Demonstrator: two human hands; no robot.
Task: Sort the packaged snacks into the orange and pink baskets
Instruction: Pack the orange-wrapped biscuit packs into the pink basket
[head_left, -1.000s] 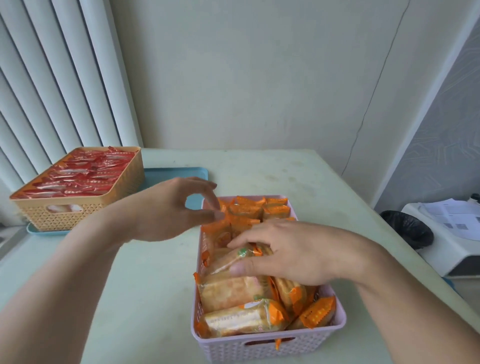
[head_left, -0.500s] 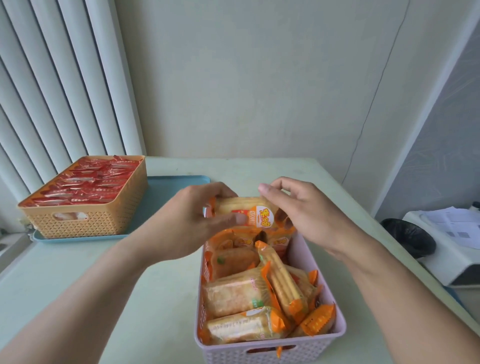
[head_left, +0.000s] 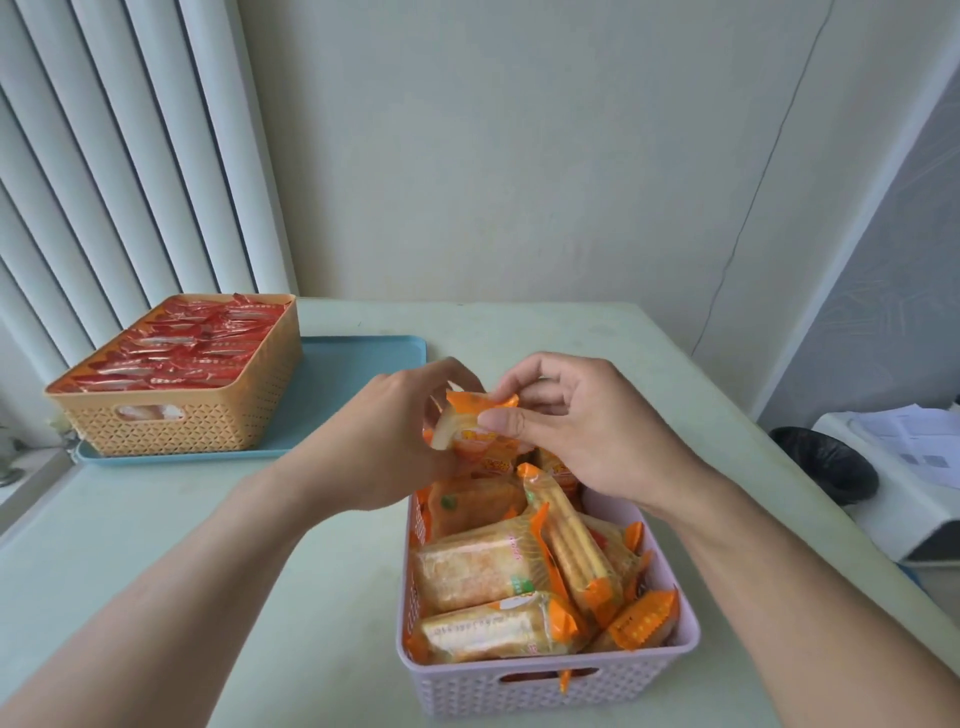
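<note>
left hand (head_left: 384, 441) + right hand (head_left: 587, 431): both pinching one orange snack pack (head_left: 470, 423) | above far end of pink basket (head_left: 545, 686) | orange basket (head_left: 176, 421) on blue tray (head_left: 358, 374), well left

Two baskets: one orange basket (head_left: 171, 421) far left, one pink basket (head_left: 545, 686) near; one blue tray (head_left: 358, 364); two hands.

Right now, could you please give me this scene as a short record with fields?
held item: orange-wrapped snack packet, above the far end of the pink basket
left hand: grips the packet's left side
right hand: pinches its right end
pink basket: near, full of orange-wrapped packets
orange basket: far left, full of red-wrapped packets, standing on a blue tray
surface: pale green table
</note>
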